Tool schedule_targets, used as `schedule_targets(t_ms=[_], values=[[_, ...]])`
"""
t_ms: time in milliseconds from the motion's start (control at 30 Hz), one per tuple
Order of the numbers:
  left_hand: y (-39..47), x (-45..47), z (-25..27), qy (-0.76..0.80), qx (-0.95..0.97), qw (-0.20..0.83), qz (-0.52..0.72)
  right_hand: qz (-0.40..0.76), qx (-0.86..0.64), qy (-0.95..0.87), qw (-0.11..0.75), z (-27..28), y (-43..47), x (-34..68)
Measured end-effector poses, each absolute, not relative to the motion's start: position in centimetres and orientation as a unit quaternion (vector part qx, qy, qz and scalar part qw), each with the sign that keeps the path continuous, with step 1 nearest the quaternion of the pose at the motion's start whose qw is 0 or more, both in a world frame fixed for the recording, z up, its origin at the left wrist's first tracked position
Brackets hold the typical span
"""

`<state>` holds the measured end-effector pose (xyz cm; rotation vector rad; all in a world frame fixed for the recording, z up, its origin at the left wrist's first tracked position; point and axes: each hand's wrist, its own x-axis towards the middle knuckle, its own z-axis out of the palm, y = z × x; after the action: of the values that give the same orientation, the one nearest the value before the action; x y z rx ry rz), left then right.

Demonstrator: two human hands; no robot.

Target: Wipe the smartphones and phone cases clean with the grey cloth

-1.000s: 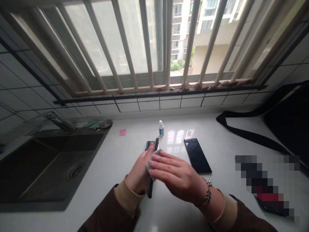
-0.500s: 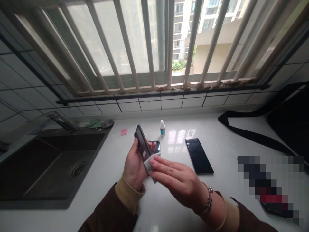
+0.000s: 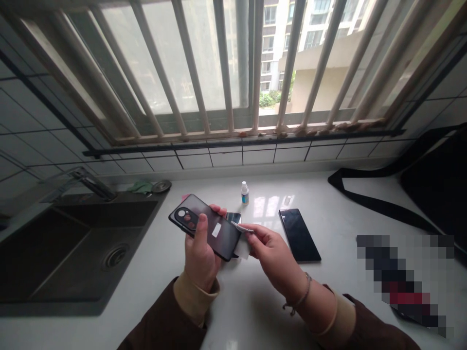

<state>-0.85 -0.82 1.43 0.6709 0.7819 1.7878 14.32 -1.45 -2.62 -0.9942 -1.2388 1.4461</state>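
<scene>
My left hand (image 3: 201, 255) is closed around a translucent dark phone case (image 3: 226, 234), thumb across its back. The case is tilted, with its camera cutouts at the upper left and a small white label near the middle; skin shows through the cutouts. A thin white wipe (image 3: 242, 250) is pinched in my right hand (image 3: 277, 257), at the case's lower right edge. Behind the case, a dark phone-like object (image 3: 235, 217) on the counter is mostly hidden. To the right lies a black phone (image 3: 299, 235), and a small white bottle (image 3: 244, 194) stands further back.
A sink (image 3: 98, 243) with a faucet (image 3: 93, 183) takes up the left side. A pink note (image 3: 185, 197) is partly covered by the case. At the right, a black strap (image 3: 359, 192) lies on the white counter (image 3: 262, 316), near a blurred-out object. A barred window is behind.
My left hand has turned the case from edge-on to showing its back, tipping it leftward. My right hand has gone from pressing the wipe flat with its fingers to pinching it by the case's edge.
</scene>
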Motion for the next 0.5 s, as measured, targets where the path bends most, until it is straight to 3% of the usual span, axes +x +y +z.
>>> schedule_targets(t_ms=[200,500], values=[[-2.0,-0.4,1.1,0.408,0.376,0.378,0.741,0.733,-0.378,-0.344,0.449,-1.9,-1.7,13.6],[-0.5,-1.1,0.8,0.366,0.277,0.423,0.781,0.819,-0.316,-0.314,0.362,-1.5,-2.1,13.7]])
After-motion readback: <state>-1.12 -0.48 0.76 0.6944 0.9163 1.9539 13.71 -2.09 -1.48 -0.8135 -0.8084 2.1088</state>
